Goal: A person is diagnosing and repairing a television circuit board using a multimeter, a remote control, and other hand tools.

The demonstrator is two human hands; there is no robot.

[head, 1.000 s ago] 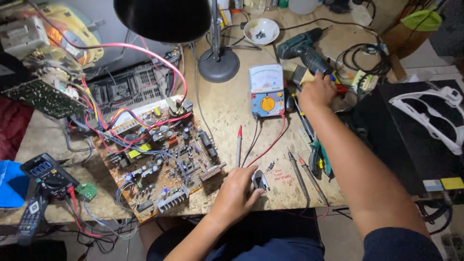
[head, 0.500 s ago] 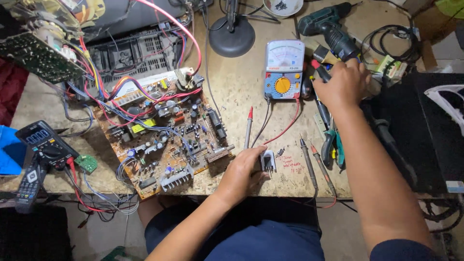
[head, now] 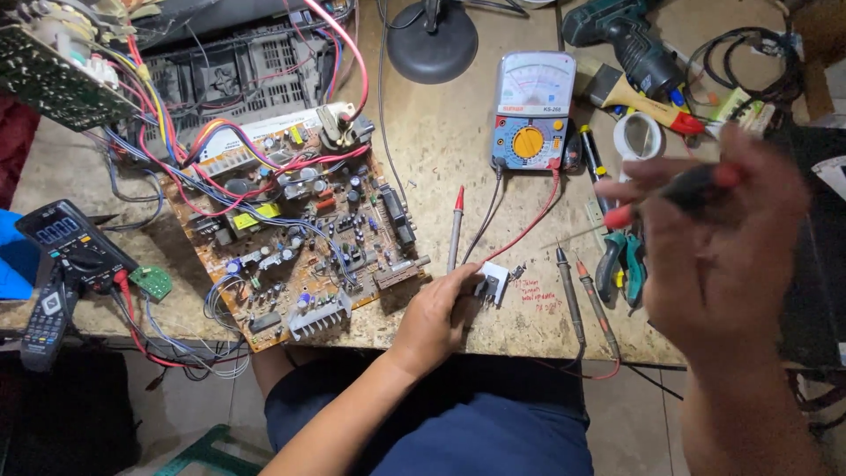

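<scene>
Chipboard table [head: 441,167], pale and speckled, crowded with repair gear.

Left hand [head: 438,317]: forearm rises from the lower edge, palm down near the table's front edge, its grip pinched on a small black component on a white heat sink [head: 490,284], which rests on the table between the circuit board and the loose probes.

Right hand [head: 718,251]: raised off the table, close to the camera and blurred, back of the hand toward the viewer, fingers curled. Its grip is clenched around a screwdriver with a red-and-black handle [head: 679,189], the thin shaft pointing left toward the heat sink.

Brown circuit board [head: 295,238]: lies just left of the left hand, with coloured wires running up to a dark chassis.

Analogue multimeter [head: 531,110]: upper centre, red and black leads trailing down; one red probe [head: 456,227] lies just above the left hand.

Two further probes [head: 582,295]: right of the heat sink.

Digital multimeter [head: 75,247]: far left.

Lamp base [head: 432,40]: top centre.

Cordless drill [head: 630,44]: top right.
</scene>
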